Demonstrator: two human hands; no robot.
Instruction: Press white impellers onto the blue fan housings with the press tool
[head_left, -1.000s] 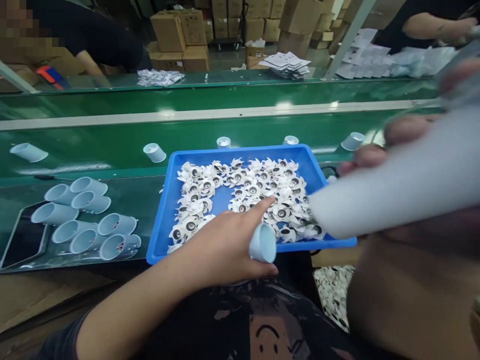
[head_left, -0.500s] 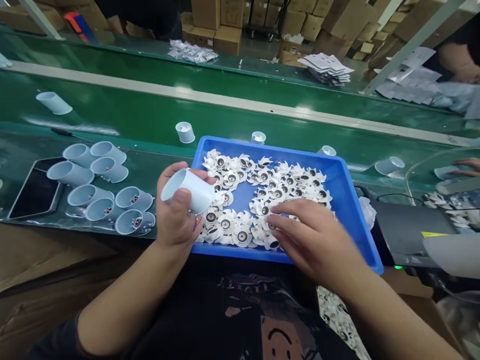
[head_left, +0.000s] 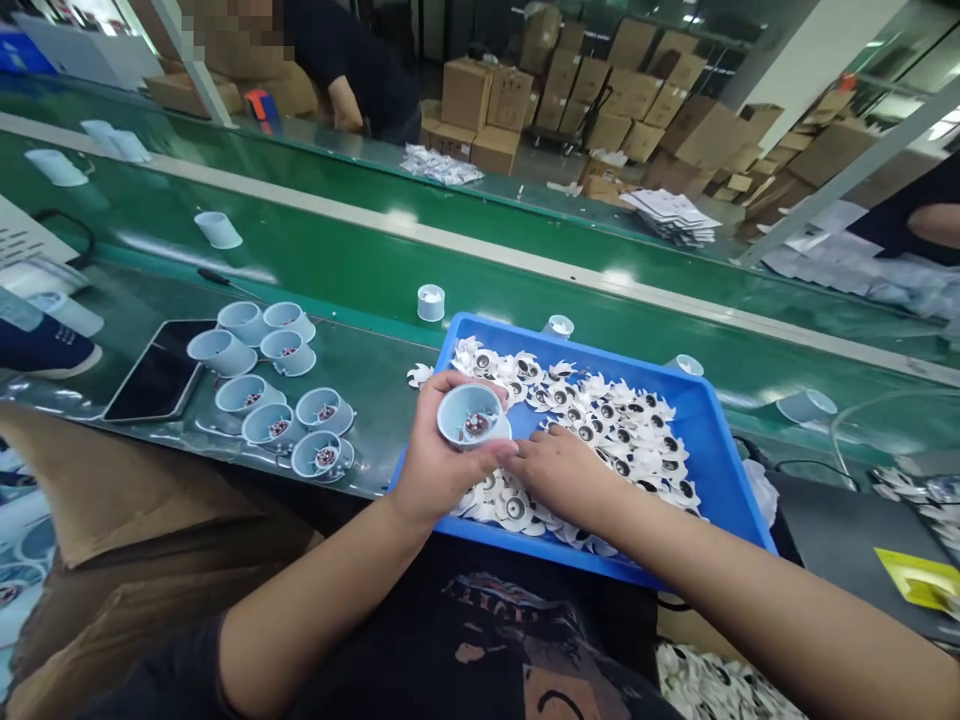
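My left hand (head_left: 439, 465) is wrapped around a light blue plastic cup-shaped housing (head_left: 450, 440), its mouth tilted up at me. Inside it show a reddish-brown part and thin wires. Against the lower right of this housing, my right hand (head_left: 559, 470) has its fingers bent together, close to the left thumb. Its fingertips are partly hidden, and what they hold cannot be made out. Beneath both hands is a blue tray (head_left: 720, 470) with many small white fan blades (head_left: 514, 508), several showing dark round hubs.
Several similar light blue housings (head_left: 322, 410) stand to the left, beside a dark flat panel (head_left: 154, 372). More housings (head_left: 430, 302) sit along the green belt (head_left: 322, 235). One fan blade (head_left: 419, 375) lies outside the tray. A person (head_left: 352, 70) is across the belt.
My right hand has moved from the fan blades to the housing in my left hand. The housing has turned, so its inside now shows. The head view has shifted left.
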